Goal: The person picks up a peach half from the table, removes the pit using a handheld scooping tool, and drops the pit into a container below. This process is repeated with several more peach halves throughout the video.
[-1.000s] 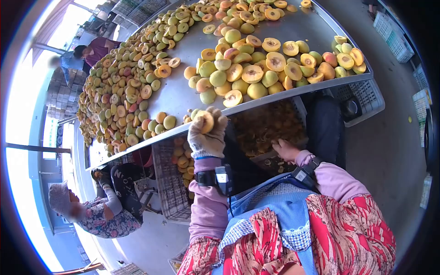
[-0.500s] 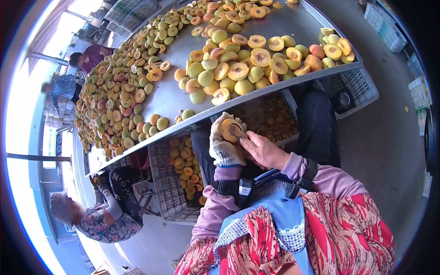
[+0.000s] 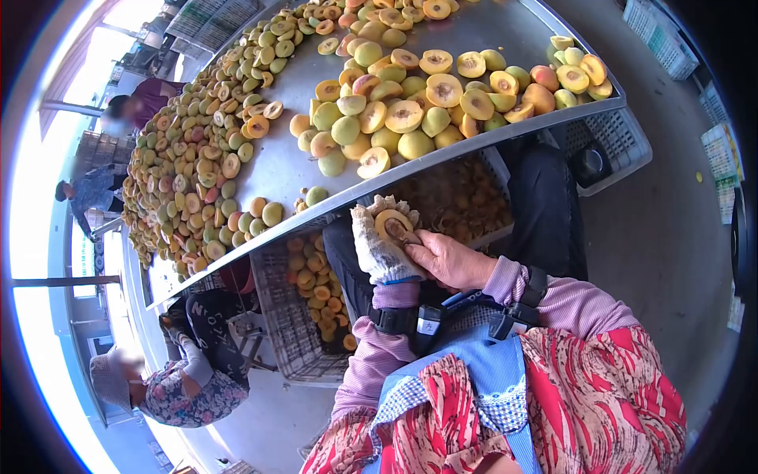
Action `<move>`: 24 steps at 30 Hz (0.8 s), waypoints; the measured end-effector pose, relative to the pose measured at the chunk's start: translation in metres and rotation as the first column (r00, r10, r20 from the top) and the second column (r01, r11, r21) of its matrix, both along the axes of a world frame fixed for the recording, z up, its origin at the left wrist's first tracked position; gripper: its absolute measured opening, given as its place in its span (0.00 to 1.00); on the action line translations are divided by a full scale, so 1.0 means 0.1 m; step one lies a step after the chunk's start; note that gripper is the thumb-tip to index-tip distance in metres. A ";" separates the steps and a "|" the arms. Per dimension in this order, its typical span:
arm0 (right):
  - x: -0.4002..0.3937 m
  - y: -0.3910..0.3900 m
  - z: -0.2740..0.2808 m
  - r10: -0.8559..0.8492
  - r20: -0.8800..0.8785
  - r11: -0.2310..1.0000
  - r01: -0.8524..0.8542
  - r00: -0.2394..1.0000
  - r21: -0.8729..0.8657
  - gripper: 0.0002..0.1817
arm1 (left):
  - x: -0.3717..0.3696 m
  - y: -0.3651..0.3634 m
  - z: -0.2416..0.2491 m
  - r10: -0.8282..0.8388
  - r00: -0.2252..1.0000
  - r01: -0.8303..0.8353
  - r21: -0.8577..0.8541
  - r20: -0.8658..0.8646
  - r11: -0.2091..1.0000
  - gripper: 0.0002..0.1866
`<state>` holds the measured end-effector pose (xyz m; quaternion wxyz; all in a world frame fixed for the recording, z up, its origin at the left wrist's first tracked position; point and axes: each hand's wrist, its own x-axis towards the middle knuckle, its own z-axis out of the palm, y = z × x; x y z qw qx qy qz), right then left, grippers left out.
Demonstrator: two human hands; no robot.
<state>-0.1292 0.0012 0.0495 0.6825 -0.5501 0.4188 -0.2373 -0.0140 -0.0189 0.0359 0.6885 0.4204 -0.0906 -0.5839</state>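
Observation:
My left hand (image 3: 379,254), in a pale knitted glove, is closed around a halved yellow peach (image 3: 384,223) with its cut face up. My bare right hand (image 3: 456,261) pinches a small pitting tool (image 3: 408,236), its tip in the middle of the cut face; fingers hide most of it. Both hands are over my lap, just below the edge of the metal table (image 3: 304,175). Beyond that edge lies a pile of peach halves (image 3: 404,116), some with brown pits or hollows showing.
A larger peach heap (image 3: 193,170) covers the table's left side. Beneath the table stand a crate of peach halves (image 3: 276,336), a bin of dark scraps (image 3: 474,201) and a grey crate (image 3: 624,150). A seated co-worker (image 3: 185,387) is at left; two people are farther back.
My hands have shifted slightly left, still together on the peach half. The tool remains at its cut face. The view has moved slightly, and the people at left have changed posture.

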 end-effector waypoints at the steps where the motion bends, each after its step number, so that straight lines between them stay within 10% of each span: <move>1: 0.01 -0.01 -0.03 -0.003 0.057 0.997 0.008 0.998 -0.079 0.20 | 0.00 -0.01 0.03 0.000 1.000 0.000 0.002 0.002 1.000 0.21; 9: -0.16 -0.23 -0.12 0.167 -0.093 0.960 -0.183 0.982 -0.212 0.21 | 0.14 -0.15 0.12 -0.372 0.928 0.367 0.214 -0.020 0.905 0.23; 12: -0.13 -0.24 -0.01 0.164 0.007 0.951 -0.160 0.986 0.265 0.22 | 0.05 -0.07 0.08 -0.121 0.980 0.124 -0.008 0.159 0.992 0.27; 14: -0.07 -0.16 -0.21 0.132 -0.019 0.985 -0.133 0.991 -0.109 0.22 | 0.08 -0.10 0.10 -0.167 0.979 0.159 0.073 0.120 0.985 0.27; 17: -0.09 -0.23 -0.19 0.185 -0.089 0.971 -0.196 0.979 -0.135 0.23 | 0.08 -0.15 0.09 -0.254 0.967 0.242 0.226 0.026 0.944 0.27; 20: -0.18 -0.22 -0.04 0.178 0.069 0.947 -0.190 0.982 0.258 0.18 | 0.00 -0.12 0.10 -0.102 0.937 0.052 0.157 0.333 0.986 0.28; 24: -0.24 -0.21 -0.06 0.143 0.331 0.738 -0.324 0.933 0.592 0.18 | 0.10 -0.15 0.10 -0.222 0.932 0.188 0.142 0.287 0.972 0.27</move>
